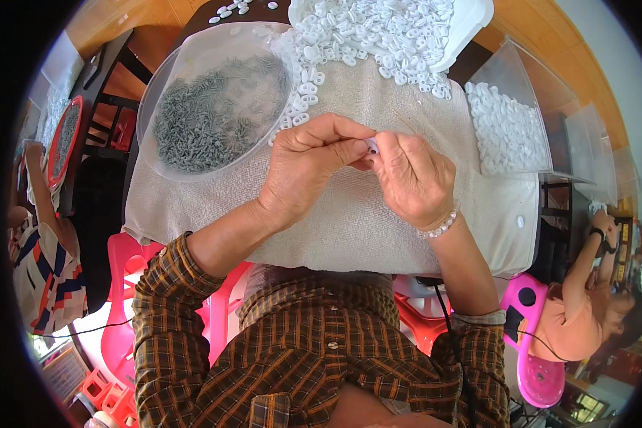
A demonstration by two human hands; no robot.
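Over the middle of the towel-covered table, my left hand (301,167) and my right hand (417,175) meet, fingertips together. Both are closed in a pinch on a small white plastic piece (372,145), mostly hidden by the fingers. Left of my hands sits a round clear tub (144,128) with a heap of small grey-green pieces (200,128) that look like tiny springs or screws. Loose white oval pieces with holes (308,89) lie along the tub's right side. Beyond my hands, more of them spill from a white tray (471,32).
A clear plastic box (542,135) at the right holds a pile of white pieces. One white piece (521,222) lies near the towel's (349,235) right edge. Other people sit on both sides, one beside a red tray (76,114), one by a pink chair (538,374).
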